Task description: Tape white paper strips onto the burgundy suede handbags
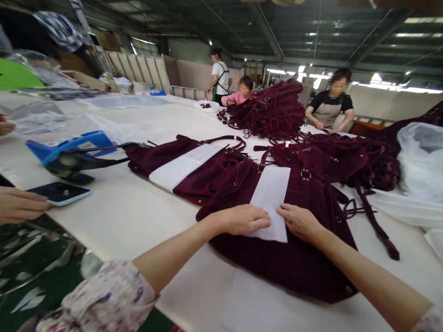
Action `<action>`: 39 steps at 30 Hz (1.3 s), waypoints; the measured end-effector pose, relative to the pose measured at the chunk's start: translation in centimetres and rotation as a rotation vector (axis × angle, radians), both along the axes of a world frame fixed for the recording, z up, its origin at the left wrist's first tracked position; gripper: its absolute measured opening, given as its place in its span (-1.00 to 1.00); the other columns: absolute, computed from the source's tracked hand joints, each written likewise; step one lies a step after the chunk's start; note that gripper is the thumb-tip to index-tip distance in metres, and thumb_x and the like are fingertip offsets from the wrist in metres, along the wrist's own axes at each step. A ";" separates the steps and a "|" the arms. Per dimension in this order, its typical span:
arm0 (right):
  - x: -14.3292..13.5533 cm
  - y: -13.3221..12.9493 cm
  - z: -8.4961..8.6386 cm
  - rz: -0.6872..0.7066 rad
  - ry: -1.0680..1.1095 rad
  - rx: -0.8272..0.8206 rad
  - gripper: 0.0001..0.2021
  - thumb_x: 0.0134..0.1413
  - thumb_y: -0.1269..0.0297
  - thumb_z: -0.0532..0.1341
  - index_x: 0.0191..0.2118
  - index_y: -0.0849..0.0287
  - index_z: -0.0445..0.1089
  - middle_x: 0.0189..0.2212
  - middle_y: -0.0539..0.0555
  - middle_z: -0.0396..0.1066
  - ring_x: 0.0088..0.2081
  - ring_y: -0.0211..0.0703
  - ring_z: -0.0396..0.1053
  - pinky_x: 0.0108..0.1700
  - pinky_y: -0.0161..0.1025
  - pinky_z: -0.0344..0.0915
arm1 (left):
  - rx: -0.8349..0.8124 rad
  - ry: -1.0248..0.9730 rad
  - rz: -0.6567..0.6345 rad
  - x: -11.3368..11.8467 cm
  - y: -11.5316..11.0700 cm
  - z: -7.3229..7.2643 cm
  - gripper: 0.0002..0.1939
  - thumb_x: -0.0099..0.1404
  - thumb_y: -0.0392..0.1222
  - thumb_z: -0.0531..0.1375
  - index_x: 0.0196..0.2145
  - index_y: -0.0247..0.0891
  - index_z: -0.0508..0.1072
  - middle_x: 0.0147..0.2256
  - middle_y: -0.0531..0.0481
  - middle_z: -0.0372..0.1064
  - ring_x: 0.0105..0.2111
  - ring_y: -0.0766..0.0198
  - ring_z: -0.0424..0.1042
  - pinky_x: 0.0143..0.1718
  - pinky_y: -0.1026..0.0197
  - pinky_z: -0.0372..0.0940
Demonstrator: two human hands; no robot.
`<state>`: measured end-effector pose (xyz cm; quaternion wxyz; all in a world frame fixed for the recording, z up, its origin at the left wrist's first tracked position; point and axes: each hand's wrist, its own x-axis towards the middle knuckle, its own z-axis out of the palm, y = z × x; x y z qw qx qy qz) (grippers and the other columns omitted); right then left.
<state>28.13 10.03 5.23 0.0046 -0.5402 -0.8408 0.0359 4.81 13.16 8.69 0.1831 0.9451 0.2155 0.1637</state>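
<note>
A dark maroon bag (311, 258) with buckles and straps lies flat on the white table in front of me. Across its middle rests a white paper strip (273, 184). My left hand (245, 219) lies on the strip's left side, fingers together and pressed on the paper. At the strip's right edge, my right hand (299, 222) pinches the paper between thumb and fingers. To the left, a second maroon bag (204, 186) carries a folded white sheet (183, 167).
A pile of maroon bags (270, 110) stands farther back, and clear plastic (420, 161) lies at the right. Another person's hand (20, 205) touches a phone (62, 192) at the left edge, near a blue object (86, 145). Several people are behind the table (145, 235).
</note>
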 end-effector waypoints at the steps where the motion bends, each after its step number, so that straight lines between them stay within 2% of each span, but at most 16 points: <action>1: -0.5 -0.8 0.1 -0.048 -0.039 0.014 -0.69 0.26 0.40 -0.04 -0.01 0.16 0.36 -0.01 0.22 0.37 -0.05 -0.03 0.40 -0.15 -0.21 0.35 | -0.019 0.007 -0.041 -0.8 -1.3 -0.1 -0.73 0.33 -0.07 0.15 -0.05 -0.11 0.49 -0.05 -0.01 0.46 -0.03 0.20 0.41 0.02 0.27 0.23; 3: -1.4 -2.9 0.3 -0.138 -0.085 0.021 -0.73 0.29 0.31 -0.01 -0.02 0.14 0.35 -0.11 0.20 0.42 -0.15 -0.01 0.44 -0.27 -0.21 0.33 | -0.042 0.081 -0.133 -2.1 -3.1 -0.3 -0.55 0.31 0.04 0.16 0.10 -0.16 0.38 0.07 -0.13 0.35 0.07 0.11 0.33 0.11 0.18 0.17; 6: -1.7 -6.8 0.8 -0.199 -0.061 -0.007 -0.69 0.30 0.13 0.00 0.00 0.12 0.35 -0.21 0.17 0.46 -0.24 0.02 0.45 -0.33 -0.17 0.31 | -0.020 0.144 -0.100 -3.8 -5.0 -1.1 -0.30 0.20 0.10 0.25 0.23 -0.19 0.21 0.20 -0.22 0.17 0.19 0.00 0.17 0.21 0.03 0.04; 8: -1.3 -9.5 0.9 -0.181 0.000 -0.004 -0.60 0.25 -0.01 0.04 0.02 0.12 0.35 -0.15 0.18 0.46 -0.20 0.05 0.44 -0.28 -0.12 0.32 | 0.004 0.144 -0.037 -4.5 -5.7 -1.8 -0.27 0.20 0.07 0.26 0.25 -0.15 0.16 0.23 -0.22 0.10 0.21 -0.03 0.13 0.22 -0.02 0.02; 10: -1.0 -11.8 0.7 -0.157 0.039 0.029 -0.49 0.12 -0.08 0.17 0.07 0.17 0.33 -0.05 0.22 0.41 -0.11 0.11 0.39 -0.20 -0.08 0.31 | 0.030 0.140 0.039 -4.8 -6.1 -2.5 -0.30 0.19 0.02 0.28 0.23 -0.09 0.18 0.23 -0.20 0.10 0.19 -0.05 0.14 0.18 -0.05 0.06; 13: -1.4 -13.5 0.0 -0.158 0.016 0.068 -0.40 -0.06 0.02 0.32 0.07 0.24 0.32 -0.02 0.26 0.36 -0.07 0.18 0.32 -0.15 -0.02 0.26 | 0.075 0.181 0.092 -4.6 -6.1 -3.1 -0.29 0.10 -0.02 0.34 0.18 -0.05 0.25 0.18 -0.18 0.14 0.13 -0.08 0.19 0.11 -0.05 0.11; 17: -2.2 -13.6 -0.6 -0.138 -0.020 0.048 -0.60 -0.05 0.16 0.29 -0.05 0.18 0.38 -0.13 0.21 0.40 -0.11 0.16 0.30 -0.14 0.01 0.16 | 0.116 0.245 0.056 -3.9 -5.7 -3.1 -0.23 0.01 0.02 0.40 0.15 -0.08 0.26 0.08 -0.15 0.20 0.02 -0.03 0.23 0.02 0.01 0.13; 21: -2.2 -12.3 0.1 -0.135 0.016 -0.036 -0.58 -0.10 0.15 0.28 -0.09 0.22 0.36 -0.21 0.16 0.43 -0.17 0.09 0.33 -0.14 -0.05 0.09 | 0.120 0.272 0.032 -3.7 -5.7 -2.8 -0.23 0.01 0.04 0.39 0.13 -0.19 0.25 -0.01 -0.14 0.25 -0.06 0.03 0.25 -0.06 0.07 0.13; 23: -2.3 -11.4 0.6 -0.136 -0.010 -0.086 -0.60 -0.18 0.14 0.29 -0.18 0.24 0.37 -0.28 0.16 0.44 -0.22 0.08 0.35 -0.17 -0.09 0.07 | 0.127 0.267 0.033 -3.7 -5.6 -2.9 -0.23 0.02 0.04 0.39 0.13 -0.24 0.24 -0.02 -0.14 0.25 -0.07 0.04 0.24 -0.06 0.08 0.13; 26: -2.4 -10.2 1.2 -0.101 -0.039 -0.168 -0.70 -0.25 0.17 0.27 -0.33 0.20 0.35 -0.38 0.12 0.45 -0.33 -0.01 0.35 -0.27 -0.17 0.03 | 0.124 0.261 0.030 -3.7 -5.4 -3.1 -0.29 0.01 0.09 0.38 0.06 -0.20 0.29 -0.06 -0.10 0.27 -0.10 0.06 0.25 -0.10 0.11 0.13; 30: -2.3 -9.3 1.5 -0.078 0.046 -0.248 -0.83 -0.26 0.25 0.21 -0.43 0.13 0.28 -0.49 0.01 0.39 -0.44 -0.16 0.27 -0.40 -0.25 -0.07 | 0.108 0.261 0.047 -3.7 -5.4 -2.9 -0.34 -0.01 0.09 0.39 0.01 -0.17 0.34 -0.08 -0.07 0.27 -0.10 0.07 0.25 -0.14 0.13 0.14; 32: -1.9 -9.2 2.0 -0.066 0.098 -0.224 -0.86 -0.29 0.31 0.18 -0.47 0.13 0.21 -0.48 0.00 0.36 -0.43 -0.18 0.23 -0.41 -0.25 -0.09 | 0.095 0.244 0.066 -3.5 -5.7 -2.3 -0.35 0.02 0.05 0.38 0.03 -0.17 0.33 -0.07 -0.08 0.26 -0.10 0.08 0.24 -0.12 0.12 0.15; 36: -1.0 -9.7 3.5 -0.081 0.210 -0.065 -0.87 -0.26 0.42 0.10 -0.48 0.13 0.11 -0.43 -0.01 0.28 -0.39 -0.21 0.19 -0.37 -0.26 -0.06 | 0.046 0.157 0.109 -3.1 -6.2 -0.7 -0.37 0.12 0.05 0.33 0.10 -0.16 0.29 -0.05 -0.09 0.24 -0.08 0.10 0.22 -0.06 0.11 0.15; 39: -0.9 -10.8 3.1 -0.138 0.251 -0.065 -0.82 -0.26 0.45 0.09 -0.41 0.12 0.13 -0.46 -0.03 0.26 -0.42 -0.21 0.17 -0.37 -0.26 -0.06 | 0.026 0.163 0.168 -2.7 -6.7 -0.8 -0.44 0.12 0.02 0.34 0.05 -0.11 0.34 -0.06 -0.07 0.23 -0.10 0.11 0.22 -0.07 0.11 0.16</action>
